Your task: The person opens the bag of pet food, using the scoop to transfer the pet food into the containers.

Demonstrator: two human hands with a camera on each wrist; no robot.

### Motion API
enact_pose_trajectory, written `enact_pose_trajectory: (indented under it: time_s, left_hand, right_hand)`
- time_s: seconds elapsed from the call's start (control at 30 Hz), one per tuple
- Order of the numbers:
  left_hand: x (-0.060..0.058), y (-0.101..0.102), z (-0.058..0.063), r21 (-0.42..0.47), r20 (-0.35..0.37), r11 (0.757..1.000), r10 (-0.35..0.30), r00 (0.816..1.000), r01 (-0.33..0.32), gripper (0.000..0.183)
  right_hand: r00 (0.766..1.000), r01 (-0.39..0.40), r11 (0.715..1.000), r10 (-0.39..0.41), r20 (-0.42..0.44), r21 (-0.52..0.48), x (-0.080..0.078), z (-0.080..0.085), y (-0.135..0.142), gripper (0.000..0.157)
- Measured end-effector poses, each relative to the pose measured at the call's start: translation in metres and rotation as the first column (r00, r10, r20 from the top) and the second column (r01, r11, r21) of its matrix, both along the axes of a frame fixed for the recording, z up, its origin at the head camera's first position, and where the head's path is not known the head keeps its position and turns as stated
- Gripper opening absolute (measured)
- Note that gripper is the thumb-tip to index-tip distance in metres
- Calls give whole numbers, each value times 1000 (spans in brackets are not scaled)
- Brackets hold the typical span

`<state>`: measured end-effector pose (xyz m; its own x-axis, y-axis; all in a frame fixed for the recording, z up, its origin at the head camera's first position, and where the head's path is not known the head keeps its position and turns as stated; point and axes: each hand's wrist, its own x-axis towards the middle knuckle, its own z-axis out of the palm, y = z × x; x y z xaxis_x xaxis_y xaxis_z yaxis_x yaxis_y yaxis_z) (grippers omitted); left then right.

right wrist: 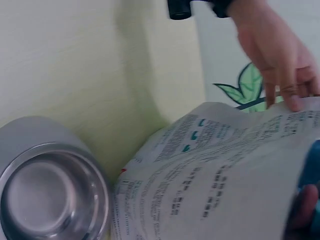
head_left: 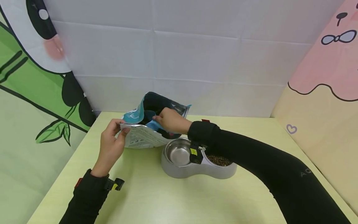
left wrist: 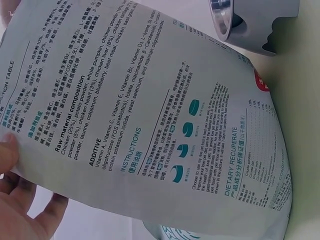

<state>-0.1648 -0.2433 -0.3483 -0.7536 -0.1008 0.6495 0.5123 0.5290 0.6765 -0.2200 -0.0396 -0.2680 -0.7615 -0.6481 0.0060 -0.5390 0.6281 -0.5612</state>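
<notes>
My left hand (head_left: 112, 144) pinches the rim of an open pet food bag (head_left: 141, 137) at its left corner, thumb on the near face. The bag is tilted, mouth toward me, its printed back panel filling much of the left wrist view. At the bag's mouth, my right hand (head_left: 173, 119) reaches in with curled fingers. They hold a blue scoop-like thing (head_left: 155, 125), partly hidden by the hand and bag. Just right of and below the bag stands a grey double pet bowl (head_left: 181, 171). Its left steel bowl (right wrist: 42, 195) shows bare metal.
Brown kibble (head_left: 219, 160) lies in the right bowl, partly covered by my right sleeve (head_left: 251, 149). The pale yellow table (head_left: 156, 199) ends at a white cloth backdrop (head_left: 195, 62); cartoon-printed panels stand on both sides.
</notes>
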Motion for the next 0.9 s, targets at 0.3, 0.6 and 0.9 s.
enact_pose_trajectory:
  time_s: [0.3, 0.6, 0.9]
  left_hand:
    - [1, 0, 0, -1, 9, 1000, 17, 1000, -17, 18]
    - [1, -2, -1, -4, 17, 1000, 12, 1000, -11, 18]
    - [2, -1, 0, -3, 25, 1000, 21, 999, -21, 17]
  right_hand:
    - [999, 28, 999, -27, 29, -27, 8, 9, 4, 49]
    - [999, 40, 998, -39, 34, -47, 12, 8, 8, 49]
    - [998, 61, 996, -59, 37, -66, 16, 9, 14, 49]
